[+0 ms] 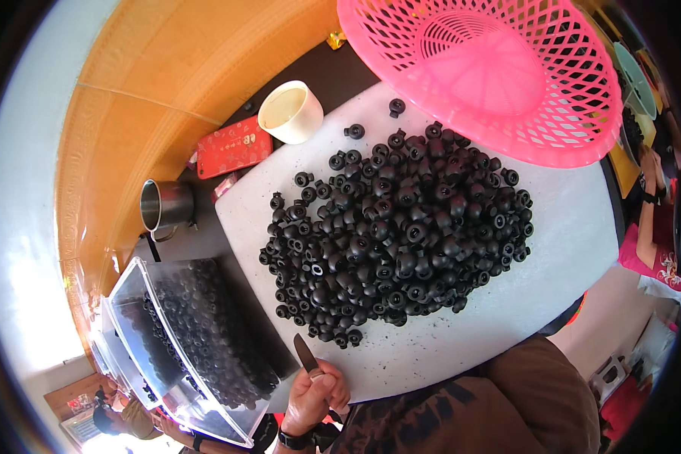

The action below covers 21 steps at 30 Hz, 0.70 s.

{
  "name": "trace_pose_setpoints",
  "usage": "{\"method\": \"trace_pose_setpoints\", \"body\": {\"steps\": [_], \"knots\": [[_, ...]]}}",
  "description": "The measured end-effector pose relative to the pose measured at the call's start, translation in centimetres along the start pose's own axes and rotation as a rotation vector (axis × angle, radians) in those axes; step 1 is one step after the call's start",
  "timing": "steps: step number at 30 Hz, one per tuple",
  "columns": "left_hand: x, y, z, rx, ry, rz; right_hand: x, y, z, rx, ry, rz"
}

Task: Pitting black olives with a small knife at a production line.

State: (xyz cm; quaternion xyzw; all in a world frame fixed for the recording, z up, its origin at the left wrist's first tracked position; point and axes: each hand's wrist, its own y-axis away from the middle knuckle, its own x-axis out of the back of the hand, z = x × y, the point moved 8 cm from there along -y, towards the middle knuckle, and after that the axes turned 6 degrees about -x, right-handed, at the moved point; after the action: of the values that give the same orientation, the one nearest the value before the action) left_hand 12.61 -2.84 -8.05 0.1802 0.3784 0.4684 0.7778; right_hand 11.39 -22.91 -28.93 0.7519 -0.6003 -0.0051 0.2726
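Note:
At the lower edge, my left hand (pixel 310 399) is closed around a small knife (pixel 305 353), whose dark blade points up and to the left. A black band circles that wrist. Just beyond the blade is a broad heap of small black plastic cord locks (pixel 401 227), rounded pieces with holes through them. They lie on a white board (pixel 567 234), with a few loose ones along the heap's far edge. The blade tip is close to the heap's near left side, apart from it. My right hand does not show.
A pink openwork basket (pixel 583 144) overlaps the board's far right. Left of the board are a cream cup (pixel 304 113), a red box (pixel 234 147), a metal mug (pixel 166 204) and a clear bin (pixel 140 284) of black pieces. Other people (pixel 654 234) sit at the right and lower left.

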Motion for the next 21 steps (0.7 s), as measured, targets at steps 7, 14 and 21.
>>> {"method": "trace_pose_setpoints", "body": {"steps": [7,14,21], "knots": [[0.0,0.0,-0.1,-0.018,-0.03,-0.018,2.1,0.0,-1.2,0.066,0.086,0.042],[0.0,0.0,0.1,-0.124,-0.091,0.02,2.5,1.1,-0.4,0.123,0.151,0.078],[-0.1,0.2,0.1,-0.214,-0.05,-0.011,2.5,4.3,0.1,0.153,0.188,0.158]]}}
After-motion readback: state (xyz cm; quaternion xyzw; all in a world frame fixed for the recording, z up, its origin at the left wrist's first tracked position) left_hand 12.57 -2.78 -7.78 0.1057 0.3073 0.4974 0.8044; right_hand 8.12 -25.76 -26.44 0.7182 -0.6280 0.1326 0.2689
